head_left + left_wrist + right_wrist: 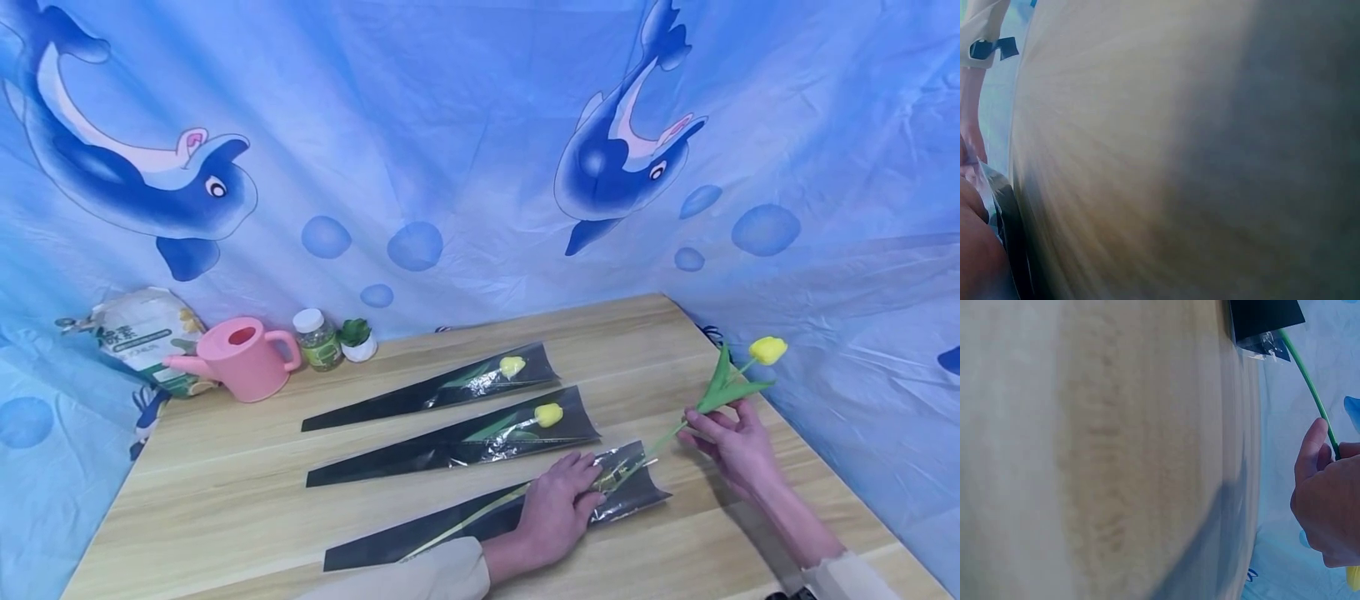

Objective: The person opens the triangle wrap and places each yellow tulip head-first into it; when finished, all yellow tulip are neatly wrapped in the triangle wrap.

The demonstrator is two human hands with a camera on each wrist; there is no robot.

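The right hand [738,446] held a closed grip on the green stem of a yellow artificial tulip [767,350], whose lower stem ran into the nearest black-and-clear plastic cone sleeve [637,492] on the pale wooden table [225,500]. The left hand [558,504] lay flat with open fingers, pressing that sleeve down. Two filled sleeves [450,446] lay just beyond.

Wooden table [225,500], pale planks. Two wrapped yellow tulips lie side by side mid-table: far sleeve [435,390], near sleeve [457,442], both black and clear, blooms toward the right. Back left corner: pink watering can [240,357], small white-capped jar [317,340] beside it, tiny potted plant [357,339], printed bag [146,333]. Blue dolphin-print cloth [465,125] hangs behind.
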